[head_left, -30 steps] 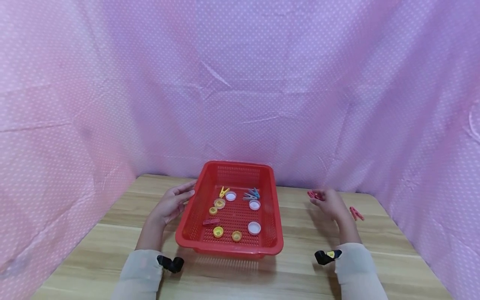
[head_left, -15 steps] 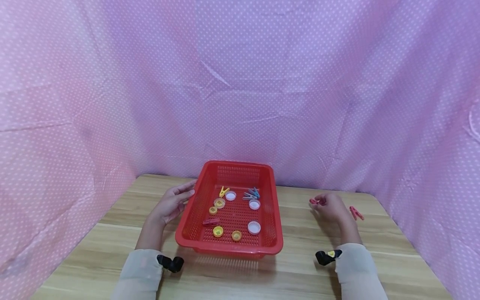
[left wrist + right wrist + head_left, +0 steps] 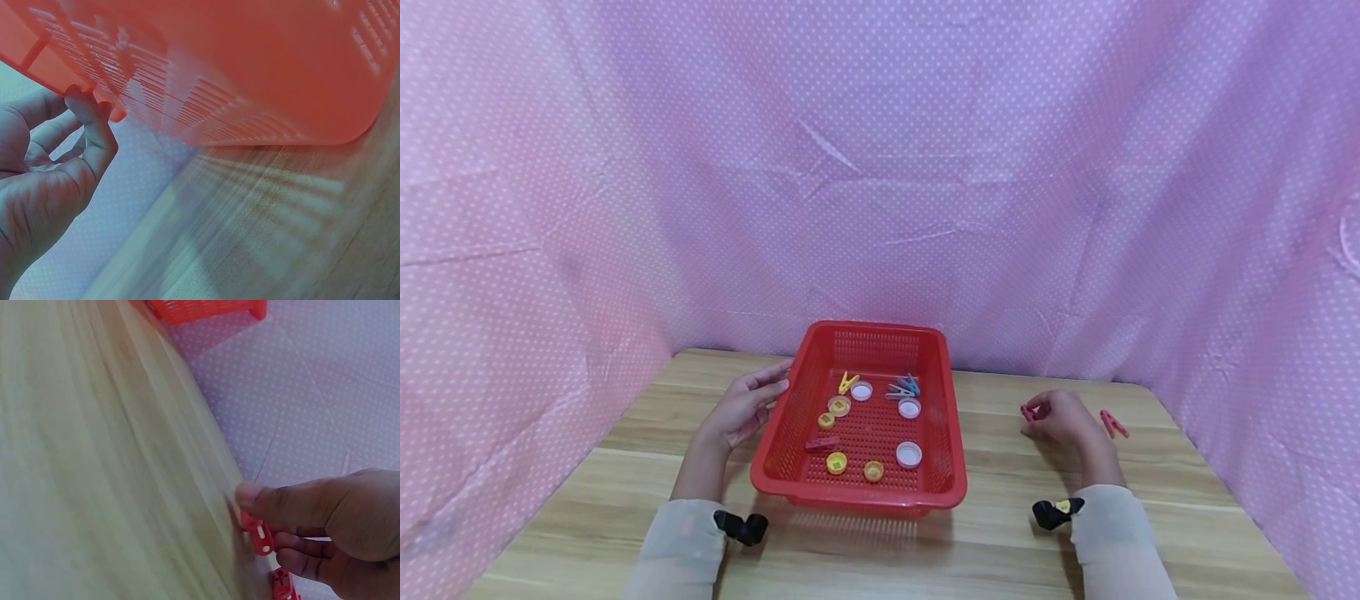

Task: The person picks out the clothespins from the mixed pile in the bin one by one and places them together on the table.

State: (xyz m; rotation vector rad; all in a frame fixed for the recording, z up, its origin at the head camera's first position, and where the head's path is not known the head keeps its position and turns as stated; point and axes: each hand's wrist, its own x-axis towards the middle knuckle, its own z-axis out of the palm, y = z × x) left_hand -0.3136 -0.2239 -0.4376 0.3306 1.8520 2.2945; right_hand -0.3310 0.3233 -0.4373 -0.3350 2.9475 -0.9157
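Observation:
In the head view a red plastic basket (image 3: 958,450) stands at the table's middle. My left hand (image 3: 743,408) touches its left rim from outside with fingers fairly straight; the left wrist view shows thumb and fingertips against the rim. My right hand (image 3: 1063,419) pinches a red clothespin (image 3: 261,537) between thumb and fingers, low over the right part of the table. A second red clothespin (image 3: 1114,423) lies just right of that hand. Inside the basket are a yellow clothespin (image 3: 847,383), a blue clothespin (image 3: 909,383), a grey clothespin (image 3: 898,392) and a red clothespin (image 3: 822,444).
Several round caps lie on the basket floor, among them a white cap (image 3: 908,455) and a yellow cap (image 3: 837,463). The wooden table (image 3: 1022,533) ends at the back against a pink dotted cloth (image 3: 880,208), which also rises on both sides.
My right hand has drawn slightly back towards me, with the red clothespin between its fingers. The left hand and the basket stay where they were.

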